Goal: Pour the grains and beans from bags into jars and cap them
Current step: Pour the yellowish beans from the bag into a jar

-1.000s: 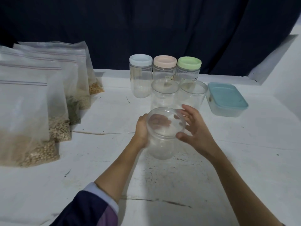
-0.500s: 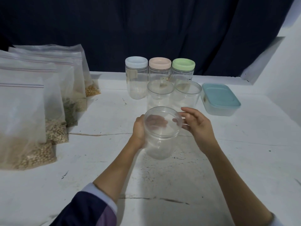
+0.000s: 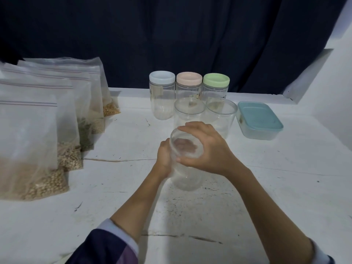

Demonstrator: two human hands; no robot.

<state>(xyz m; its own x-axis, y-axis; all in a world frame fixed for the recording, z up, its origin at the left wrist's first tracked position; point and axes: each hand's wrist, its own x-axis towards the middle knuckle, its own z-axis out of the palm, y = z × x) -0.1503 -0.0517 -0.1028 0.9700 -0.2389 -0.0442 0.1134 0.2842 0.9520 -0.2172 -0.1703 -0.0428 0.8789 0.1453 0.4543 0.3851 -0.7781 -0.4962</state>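
The clear jar (image 3: 185, 162) stands at the centre of the frame on the white desk (image 3: 285, 187), empty, with its clear lid (image 3: 185, 143) on top. The left hand (image 3: 163, 159) grips the jar's body from the left, fingers wrapped behind it. The right hand (image 3: 209, 149) lies over the lid's right edge, fingers curled round the rim and thumb at the near side. In my judgement the step in hand is uncapping this jar; no pouring has begun.

Just behind it stand two more clear-lidded jars (image 3: 221, 115), empty. Behind those, in a row, are three tall jars capped white (image 3: 162, 78), pink (image 3: 189, 78) and green (image 3: 216, 80), all apparently empty. A blue-lidded box (image 3: 260, 119) sits at right of centre.

Along the left of the frame a row of zip bags (image 3: 28, 140) stands one behind the other, each holding grain or beans at the bottom; all look sealed.

The next move calls for the left hand to hold the body steady while the right twists and lifts the lid off, then sets it on bare desk within reach. The nearest bag would then need opening.
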